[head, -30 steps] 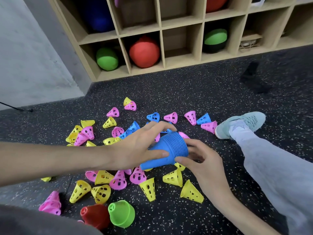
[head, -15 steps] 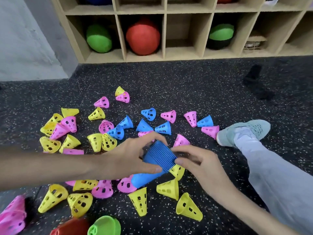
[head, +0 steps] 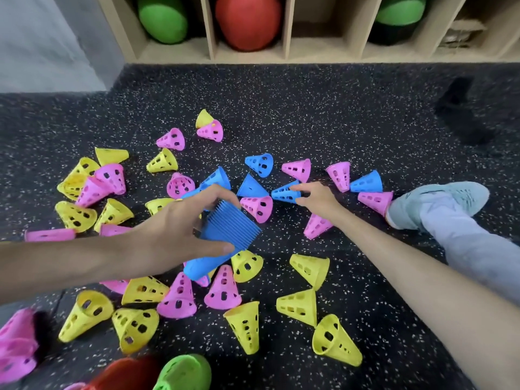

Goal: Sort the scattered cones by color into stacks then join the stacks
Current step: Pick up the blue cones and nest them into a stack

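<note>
Your left hand (head: 180, 229) covers the middle of the ribbed stack of blue plastic cones (head: 225, 237), so you cannot count its cones, and your right hand (head: 315, 195) hides the wide end of the single blue perforated cone (head: 284, 192) it reaches, so the grip cannot be told. At the bottom edge the red stack (head: 123, 375), the green stack (head: 185, 372) and the pink stack (head: 15, 347) at lower left are blurred and cut off. The round green ball (head: 163, 18), red ball (head: 247, 21) and second green ball (head: 399, 9) in the wooden shelf compartments (head: 289, 26) are cropped by the top edge.
</note>
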